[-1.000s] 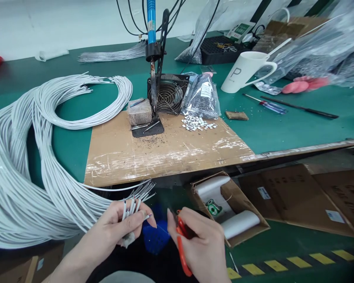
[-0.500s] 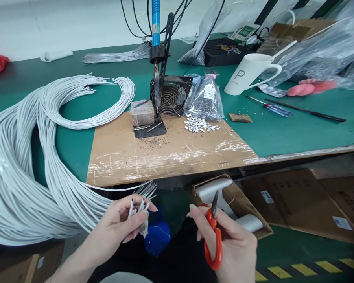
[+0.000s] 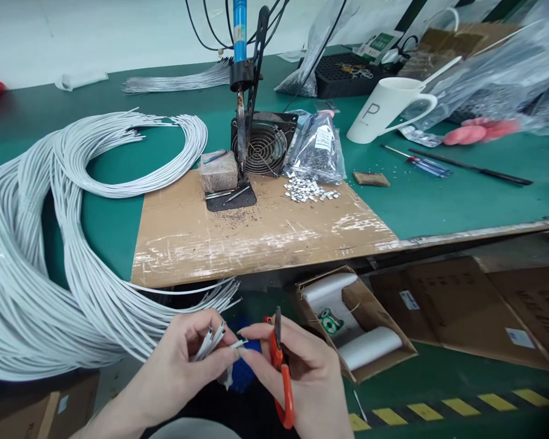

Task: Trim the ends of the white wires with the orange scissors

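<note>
My left hand (image 3: 183, 353) is closed around a small bunch of white cable ends (image 3: 207, 344); a whitish scrap shows beneath its fingers. Hooked in my right hand (image 3: 311, 372) are red-handled scissors (image 3: 287, 390), their dark blades pointing up. The thumb and forefinger of that hand also pinch the tip of one cable (image 3: 239, 344), which sticks out from the left hand's bunch. Both hands nearly touch, in front of the table edge and above my lap. Behind the left hand, a large coil of white cables (image 3: 86, 268) spreads over the table's left side.
On the cardboard sheet (image 3: 178, 244) stand a blue-handled soldering iron (image 3: 240, 36), a fan (image 3: 268, 149) and a pile of small white pieces (image 3: 306, 189). A mug (image 3: 379, 110) and screwdriver (image 3: 421, 163) lie further right. Below is an open carton (image 3: 384, 323) with white rolls.
My right hand has moved left with the scissors, up to the left hand, and now pinches one cable tip. The left hand still grips the bunch. A green-and-white spool now shows in the carton.
</note>
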Tool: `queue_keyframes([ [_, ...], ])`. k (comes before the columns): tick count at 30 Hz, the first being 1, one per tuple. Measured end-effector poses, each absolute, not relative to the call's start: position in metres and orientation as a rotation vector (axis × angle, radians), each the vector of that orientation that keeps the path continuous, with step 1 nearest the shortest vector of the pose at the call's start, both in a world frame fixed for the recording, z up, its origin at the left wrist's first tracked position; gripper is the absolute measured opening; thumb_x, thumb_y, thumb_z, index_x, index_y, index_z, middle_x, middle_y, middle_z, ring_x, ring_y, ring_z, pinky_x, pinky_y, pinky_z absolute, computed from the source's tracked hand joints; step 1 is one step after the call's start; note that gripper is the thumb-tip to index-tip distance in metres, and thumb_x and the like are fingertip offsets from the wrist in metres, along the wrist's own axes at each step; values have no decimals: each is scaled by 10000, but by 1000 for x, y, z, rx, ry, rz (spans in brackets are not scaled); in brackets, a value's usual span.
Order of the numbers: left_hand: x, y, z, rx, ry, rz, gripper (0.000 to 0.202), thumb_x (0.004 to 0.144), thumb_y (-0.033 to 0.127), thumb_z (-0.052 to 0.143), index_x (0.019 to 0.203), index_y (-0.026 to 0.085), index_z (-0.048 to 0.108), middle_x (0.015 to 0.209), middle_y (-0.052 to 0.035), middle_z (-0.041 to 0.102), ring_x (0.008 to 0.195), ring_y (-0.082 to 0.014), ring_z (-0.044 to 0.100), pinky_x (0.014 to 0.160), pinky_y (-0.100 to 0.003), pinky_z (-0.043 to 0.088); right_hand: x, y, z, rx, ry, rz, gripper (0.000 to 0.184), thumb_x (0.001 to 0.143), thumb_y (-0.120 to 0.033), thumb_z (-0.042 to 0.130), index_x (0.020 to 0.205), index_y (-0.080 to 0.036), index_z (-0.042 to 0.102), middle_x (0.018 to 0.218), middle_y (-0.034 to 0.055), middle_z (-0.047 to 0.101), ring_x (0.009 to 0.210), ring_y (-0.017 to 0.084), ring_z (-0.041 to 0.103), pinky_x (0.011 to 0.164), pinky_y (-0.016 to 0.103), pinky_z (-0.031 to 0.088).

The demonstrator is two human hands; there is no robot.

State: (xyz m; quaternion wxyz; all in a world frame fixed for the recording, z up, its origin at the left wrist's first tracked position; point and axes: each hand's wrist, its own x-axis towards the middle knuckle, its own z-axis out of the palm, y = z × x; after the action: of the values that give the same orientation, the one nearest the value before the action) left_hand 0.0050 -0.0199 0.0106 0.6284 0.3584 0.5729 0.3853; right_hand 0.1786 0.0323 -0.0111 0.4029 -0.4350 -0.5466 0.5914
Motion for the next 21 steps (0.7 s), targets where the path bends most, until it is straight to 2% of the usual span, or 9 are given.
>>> queue_keyframes([
  [2,5,-20,10,836,1337,875,285,932,399,719,804,182,588,653,48,509,607,-123,420,587,-242,342,178,33,-15,-1061,-1419,1483,17,771,-244,851,769,-250,835,617,-27,553,530,112,463,492,241,352],
  [5,7,-21,9,854,1358,864,263,934,371,699,790,190,574,653,46,504,600,-127,414,580,-250,332,177,33,-22,-982,-1489,1476,74,789,-211,832,721,-234,816,609,-11,590,550,131,517,499,244,376],
  [9,10,-19,13,868,1362,848,297,934,413,701,776,186,595,616,45,512,575,-126,391,559,-259,299,171,29,-27,-1012,-1233,1611,179,799,-307,836,665,-207,772,593,-16,551,531,120,454,507,261,359],
  [14,8,-18,16,852,1324,900,356,966,478,684,802,162,678,639,19,568,600,-122,436,584,-254,324,174,35,-33,-1029,-844,1518,434,824,-369,817,520,-207,554,523,-33,460,519,125,463,520,259,392],
  [18,0,-16,11,665,1173,940,374,949,526,708,956,153,730,661,38,543,503,-65,261,473,-232,175,185,39,-36,-1114,-1127,1513,369,917,-392,738,639,-204,585,515,-43,463,462,113,425,465,252,336],
  [21,-4,-16,10,590,1075,963,369,930,523,737,990,159,750,627,48,514,470,-47,203,447,-230,99,189,37,-35,-1091,-1499,1448,420,933,-395,701,634,-204,475,603,-42,418,521,104,381,479,246,292],
])
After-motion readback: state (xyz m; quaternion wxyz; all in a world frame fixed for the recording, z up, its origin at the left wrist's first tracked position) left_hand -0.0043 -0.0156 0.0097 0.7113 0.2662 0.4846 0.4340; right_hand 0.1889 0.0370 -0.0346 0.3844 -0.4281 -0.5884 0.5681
